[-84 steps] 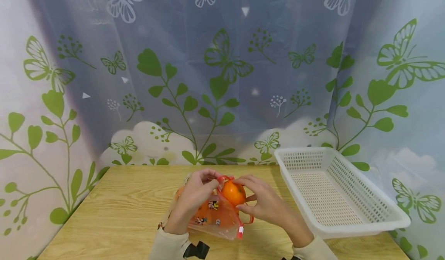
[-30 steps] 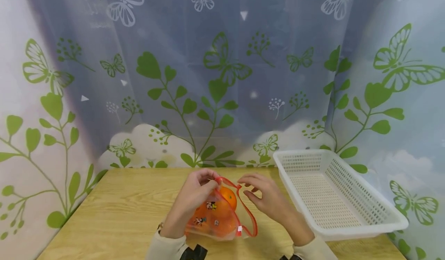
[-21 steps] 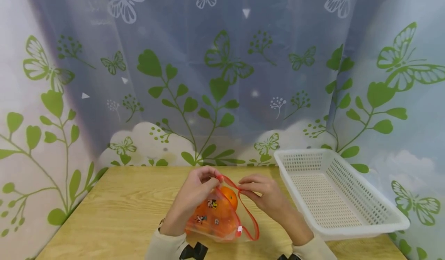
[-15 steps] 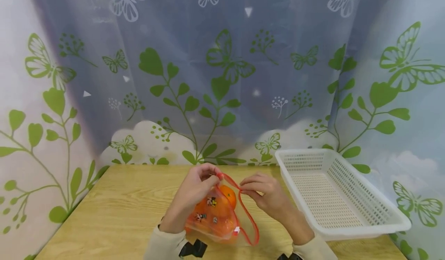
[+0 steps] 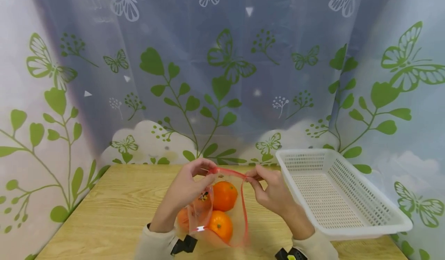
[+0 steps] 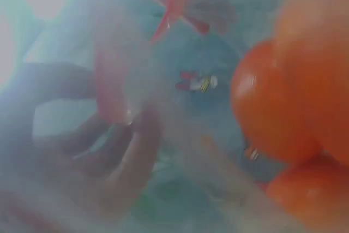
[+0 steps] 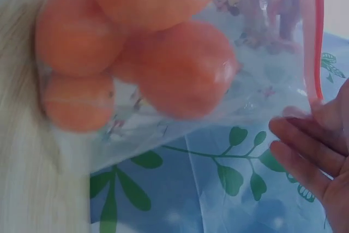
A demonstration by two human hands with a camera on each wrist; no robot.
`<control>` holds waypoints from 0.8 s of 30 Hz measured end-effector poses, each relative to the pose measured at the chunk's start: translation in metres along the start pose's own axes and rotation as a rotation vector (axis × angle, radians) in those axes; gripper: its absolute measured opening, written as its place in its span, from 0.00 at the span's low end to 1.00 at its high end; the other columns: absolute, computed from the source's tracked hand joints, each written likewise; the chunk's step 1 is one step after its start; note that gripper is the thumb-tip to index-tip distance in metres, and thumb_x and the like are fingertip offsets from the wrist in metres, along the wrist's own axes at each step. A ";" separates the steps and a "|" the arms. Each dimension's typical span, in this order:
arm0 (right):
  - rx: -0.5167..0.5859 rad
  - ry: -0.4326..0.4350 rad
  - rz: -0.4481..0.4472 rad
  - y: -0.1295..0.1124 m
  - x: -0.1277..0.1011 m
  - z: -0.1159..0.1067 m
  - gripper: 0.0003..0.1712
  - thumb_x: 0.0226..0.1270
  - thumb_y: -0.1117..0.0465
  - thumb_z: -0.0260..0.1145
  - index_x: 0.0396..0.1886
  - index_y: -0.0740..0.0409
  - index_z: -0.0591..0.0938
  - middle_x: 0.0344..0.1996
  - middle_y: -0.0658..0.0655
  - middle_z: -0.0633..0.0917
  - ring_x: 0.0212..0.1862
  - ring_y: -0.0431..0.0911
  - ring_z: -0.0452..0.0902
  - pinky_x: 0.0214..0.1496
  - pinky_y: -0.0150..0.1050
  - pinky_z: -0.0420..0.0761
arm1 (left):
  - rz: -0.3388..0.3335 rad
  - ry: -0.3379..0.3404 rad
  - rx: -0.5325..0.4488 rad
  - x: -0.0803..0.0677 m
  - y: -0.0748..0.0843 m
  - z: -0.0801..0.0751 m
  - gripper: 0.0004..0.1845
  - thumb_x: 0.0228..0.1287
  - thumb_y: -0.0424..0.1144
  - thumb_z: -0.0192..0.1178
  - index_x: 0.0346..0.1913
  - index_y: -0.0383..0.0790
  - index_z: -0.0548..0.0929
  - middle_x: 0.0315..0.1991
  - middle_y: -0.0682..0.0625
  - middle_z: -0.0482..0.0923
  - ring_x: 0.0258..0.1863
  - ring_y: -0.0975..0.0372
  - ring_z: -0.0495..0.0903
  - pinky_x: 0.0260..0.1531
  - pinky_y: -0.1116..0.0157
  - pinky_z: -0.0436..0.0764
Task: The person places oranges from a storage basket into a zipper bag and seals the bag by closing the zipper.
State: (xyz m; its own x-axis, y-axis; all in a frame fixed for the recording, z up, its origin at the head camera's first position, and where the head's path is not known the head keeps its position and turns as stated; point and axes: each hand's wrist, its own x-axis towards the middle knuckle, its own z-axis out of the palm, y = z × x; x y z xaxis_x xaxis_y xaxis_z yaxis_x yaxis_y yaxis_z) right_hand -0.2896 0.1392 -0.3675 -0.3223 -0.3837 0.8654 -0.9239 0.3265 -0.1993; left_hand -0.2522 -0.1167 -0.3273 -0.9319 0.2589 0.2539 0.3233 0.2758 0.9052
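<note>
A clear plastic zip bag (image 5: 245,213) with a red zip edge and small cartoon prints stands on the wooden table, its mouth spread wide toward me. Inside are several oranges (image 5: 225,196), two of them plainly visible through the opening. My left hand (image 5: 184,188) pinches the red edge at the upper left of the mouth. At its upper right corner, the fingertips of my right hand (image 5: 272,190) pinch the same edge. A white zip slider (image 5: 200,228) sits at the near left of the mouth. Seen in the right wrist view, the oranges (image 7: 185,69) lie piled low in the bag.
Right of the bag stands a white perforated plastic basket (image 5: 365,229), close beside my right forearm. The wooden table (image 5: 139,190) meets a butterfly-and-leaf printed curtain (image 5: 180,97) behind it. More printed curtain borders both sides.
My right hand let go of an orange inside the bag, then took the red edge and drew it aside. The mouth has widened and turned toward me, showing more oranges.
</note>
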 end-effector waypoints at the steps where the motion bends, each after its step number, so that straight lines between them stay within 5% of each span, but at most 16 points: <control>1: -0.006 0.011 0.009 -0.001 0.002 -0.001 0.14 0.57 0.81 0.70 0.32 0.59 0.83 0.27 0.54 0.90 0.27 0.41 0.87 0.32 0.26 0.86 | 0.009 -0.004 0.025 -0.001 0.000 -0.002 0.13 0.72 0.39 0.64 0.56 0.43 0.82 0.55 0.44 0.82 0.50 0.53 0.80 0.36 0.62 0.86; 8: -0.038 0.058 0.064 -0.003 0.010 -0.005 0.15 0.55 0.84 0.65 0.29 0.60 0.81 0.23 0.53 0.89 0.22 0.40 0.85 0.27 0.25 0.84 | -0.006 -0.067 0.118 -0.007 0.001 -0.017 0.22 0.70 0.48 0.67 0.65 0.53 0.79 0.65 0.49 0.78 0.65 0.49 0.76 0.51 0.58 0.85; 12: -0.046 0.064 0.117 -0.003 0.012 -0.010 0.14 0.56 0.83 0.66 0.28 0.61 0.81 0.22 0.54 0.89 0.20 0.38 0.83 0.25 0.24 0.83 | -0.023 -0.100 0.147 -0.013 0.000 -0.029 0.25 0.67 0.52 0.69 0.64 0.53 0.80 0.65 0.50 0.78 0.64 0.52 0.77 0.57 0.55 0.85; 24: -0.236 0.065 0.193 0.001 0.018 -0.022 0.11 0.55 0.79 0.66 0.26 0.60 0.79 0.19 0.54 0.86 0.17 0.35 0.77 0.20 0.23 0.75 | 0.100 -0.233 0.329 -0.025 -0.004 -0.045 0.25 0.59 0.51 0.75 0.57 0.47 0.86 0.57 0.50 0.85 0.57 0.51 0.81 0.54 0.50 0.85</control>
State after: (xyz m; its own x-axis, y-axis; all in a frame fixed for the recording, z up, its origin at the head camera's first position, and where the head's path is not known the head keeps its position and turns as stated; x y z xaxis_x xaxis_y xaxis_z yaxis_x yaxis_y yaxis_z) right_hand -0.2913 0.1519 -0.3420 -0.4658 -0.2416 0.8512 -0.7712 0.5826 -0.2567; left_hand -0.2378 -0.1663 -0.3217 -0.8434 0.4915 0.2172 0.4809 0.5101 0.7131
